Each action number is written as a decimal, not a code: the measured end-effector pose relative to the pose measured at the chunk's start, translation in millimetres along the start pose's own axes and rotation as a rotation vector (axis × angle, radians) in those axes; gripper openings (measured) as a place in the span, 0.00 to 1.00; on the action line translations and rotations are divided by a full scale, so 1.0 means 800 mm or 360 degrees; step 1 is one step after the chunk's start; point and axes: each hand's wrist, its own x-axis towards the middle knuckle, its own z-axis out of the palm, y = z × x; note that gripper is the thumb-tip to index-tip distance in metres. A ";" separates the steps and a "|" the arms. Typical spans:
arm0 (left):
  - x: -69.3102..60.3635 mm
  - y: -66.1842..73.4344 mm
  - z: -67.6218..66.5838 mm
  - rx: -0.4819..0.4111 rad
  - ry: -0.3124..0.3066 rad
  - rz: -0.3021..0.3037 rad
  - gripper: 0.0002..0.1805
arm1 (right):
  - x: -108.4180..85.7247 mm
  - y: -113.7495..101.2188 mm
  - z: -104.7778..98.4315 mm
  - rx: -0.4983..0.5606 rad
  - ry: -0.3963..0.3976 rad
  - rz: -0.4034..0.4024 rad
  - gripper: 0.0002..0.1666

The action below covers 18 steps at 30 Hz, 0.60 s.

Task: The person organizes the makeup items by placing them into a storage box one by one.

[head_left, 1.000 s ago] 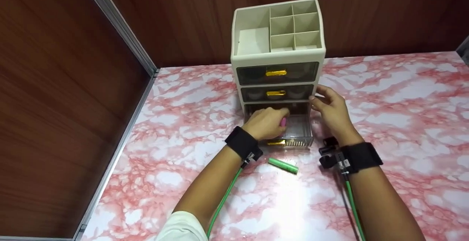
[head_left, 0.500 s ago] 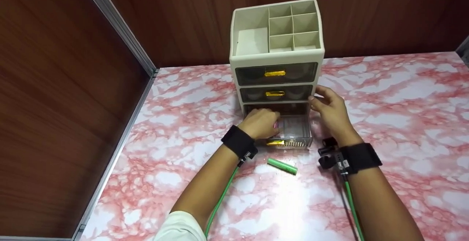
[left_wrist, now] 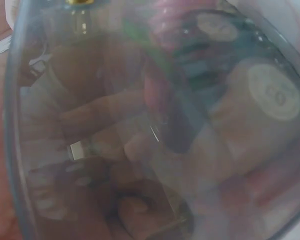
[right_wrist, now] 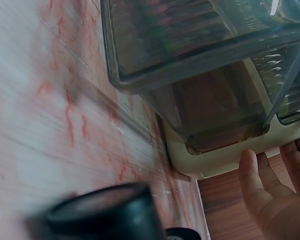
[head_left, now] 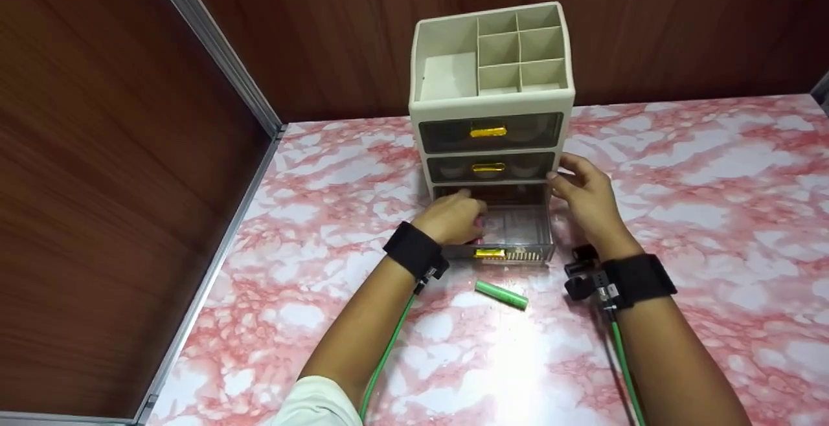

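Note:
My left hand (head_left: 450,219) is inside the pulled-out bottom drawer (head_left: 521,225) of a cream drawer organizer (head_left: 492,105), on the drawer's left side. It pinches a pink cylinder (head_left: 479,223), mostly hidden by the fingers. Through the clear drawer front, the left wrist view is blurred, with a pink patch near the fingertips. My right hand (head_left: 586,196) rests against the organizer's right side, thumb at the front edge. In the right wrist view its fairly straight fingers (right_wrist: 248,165) touch the cream frame (right_wrist: 215,160). A green battery (head_left: 501,295) lies on the table before the drawer.
Two dark drawers with gold handles (head_left: 488,132) are closed above the pulled-out one. The organizer's top has several compartments (head_left: 447,76). A wooden panel (head_left: 311,37) stands behind and another to the left. Both wrists wear black straps (head_left: 638,280) with green cables (head_left: 388,355).
My left hand has moved left within the drawer, carrying the pink cylinder. More of the drawer floor shows on its right. The right hand stays against the organizer, and the green battery has not moved.

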 end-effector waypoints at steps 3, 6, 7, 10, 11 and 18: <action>0.000 0.000 0.000 -0.0011 0.0011 0.0011 0.06 | 0.000 0.001 -0.001 0.0008 -0.0004 0.0004 0.26; -0.001 0.000 0.000 -0.0014 0.0014 0.0016 0.09 | 0.000 0.002 -0.001 0.0016 -0.0009 0.0020 0.26; -0.001 0.001 0.000 -0.0016 0.0013 0.0017 0.10 | 0.000 0.002 -0.001 0.0017 -0.0009 0.0025 0.26; -0.003 0.002 -0.002 -0.0016 0.0017 0.0026 0.13 | 0.000 0.001 -0.001 0.0019 -0.0009 0.0039 0.26; -0.003 0.002 -0.003 -0.0018 0.0019 0.0029 0.13 | 0.000 0.001 -0.001 0.0018 -0.0008 0.0042 0.27; -0.009 0.003 -0.010 -0.0003 0.0088 0.0053 0.16 | -0.001 -0.002 0.000 0.0018 -0.0001 0.0061 0.27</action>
